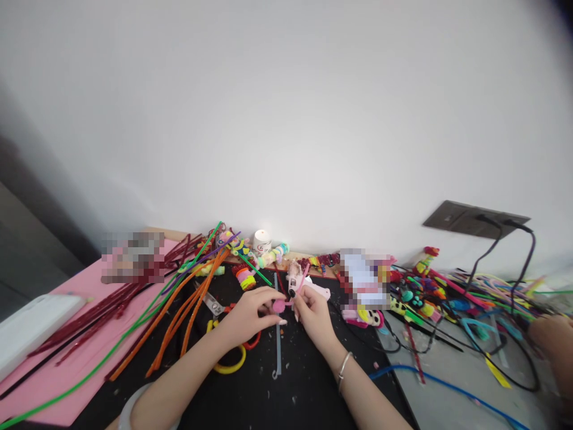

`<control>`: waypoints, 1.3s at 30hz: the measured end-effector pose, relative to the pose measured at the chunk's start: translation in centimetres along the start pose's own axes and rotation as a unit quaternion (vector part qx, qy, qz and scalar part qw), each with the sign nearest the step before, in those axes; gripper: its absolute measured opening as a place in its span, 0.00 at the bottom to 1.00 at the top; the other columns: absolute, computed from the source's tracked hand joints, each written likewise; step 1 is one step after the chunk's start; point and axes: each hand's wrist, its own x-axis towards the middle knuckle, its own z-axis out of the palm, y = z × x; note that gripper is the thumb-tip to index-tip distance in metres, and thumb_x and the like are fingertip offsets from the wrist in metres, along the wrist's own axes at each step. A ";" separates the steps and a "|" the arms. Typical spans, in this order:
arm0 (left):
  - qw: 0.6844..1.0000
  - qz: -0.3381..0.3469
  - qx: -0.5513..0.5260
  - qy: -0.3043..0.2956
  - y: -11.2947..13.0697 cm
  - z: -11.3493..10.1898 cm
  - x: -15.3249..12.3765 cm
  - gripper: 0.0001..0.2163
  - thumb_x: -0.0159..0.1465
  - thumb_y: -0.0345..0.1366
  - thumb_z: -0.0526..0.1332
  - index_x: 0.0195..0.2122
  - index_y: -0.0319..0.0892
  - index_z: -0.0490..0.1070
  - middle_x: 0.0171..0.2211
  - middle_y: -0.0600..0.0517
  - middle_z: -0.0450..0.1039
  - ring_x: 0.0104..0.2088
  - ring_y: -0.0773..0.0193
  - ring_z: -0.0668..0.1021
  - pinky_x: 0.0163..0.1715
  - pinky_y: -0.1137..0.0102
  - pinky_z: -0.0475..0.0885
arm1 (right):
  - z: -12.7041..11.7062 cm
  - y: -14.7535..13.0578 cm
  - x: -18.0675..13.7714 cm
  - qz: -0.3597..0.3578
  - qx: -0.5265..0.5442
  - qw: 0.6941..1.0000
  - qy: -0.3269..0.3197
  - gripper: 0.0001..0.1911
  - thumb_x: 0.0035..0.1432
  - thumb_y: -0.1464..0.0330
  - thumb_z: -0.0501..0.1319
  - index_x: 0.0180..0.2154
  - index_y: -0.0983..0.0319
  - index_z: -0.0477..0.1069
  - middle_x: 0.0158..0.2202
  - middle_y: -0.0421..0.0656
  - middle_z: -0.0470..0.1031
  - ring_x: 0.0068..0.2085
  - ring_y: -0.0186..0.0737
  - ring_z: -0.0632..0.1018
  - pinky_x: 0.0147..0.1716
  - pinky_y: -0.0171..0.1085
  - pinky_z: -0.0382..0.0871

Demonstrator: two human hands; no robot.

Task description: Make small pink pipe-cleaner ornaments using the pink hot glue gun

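My left hand [253,310] is closed in a pinch on a small pink coiled pipe-cleaner piece [278,306]. My right hand [313,309] is closed on the pink strand [303,279] that runs up from that piece. A pink glue gun [296,280] stands just behind both hands, its nozzle pointing down at the pink piece. Both hands work over a black mat [304,382].
Long orange, green and dark red pipe cleaners [179,310] lie to the left on a pink sheet [76,358]. Scissors [215,304], a yellow ring [230,364] and a grey stick [278,346] lie near my hands. A tangle of colourful pieces [430,298] and black cables [519,257] fills the right. Another person's hand [553,337] shows at far right.
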 end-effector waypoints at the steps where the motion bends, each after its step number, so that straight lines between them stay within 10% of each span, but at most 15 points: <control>1: 1.000 -0.012 -0.011 0.008 0.1 0.0 0.0 0.16 0.58 0.36 0.71 0.48 0.40 0.83 0.45 0.44 0.82 0.38 0.57 0.81 0.38 0.67 0.80 | 0.0 0.0 0.0 0.000 0.000 1.000 0.000 0.28 0.62 0.43 0.62 0.23 0.55 0.62 0.16 0.35 0.63 0.17 0.34 0.62 0.21 0.34 0.54; 39: 0.970 -0.128 -0.207 -0.007 0.0 0.3 0.3 0.12 0.54 0.41 0.76 0.34 0.40 0.79 0.28 0.52 0.81 0.29 0.62 0.80 0.36 0.66 0.77 | 0.2 -0.4 -0.1 0.001 0.004 1.000 -0.002 0.28 0.62 0.44 0.62 0.21 0.55 0.60 0.15 0.35 0.63 0.17 0.34 0.60 0.19 0.34 0.53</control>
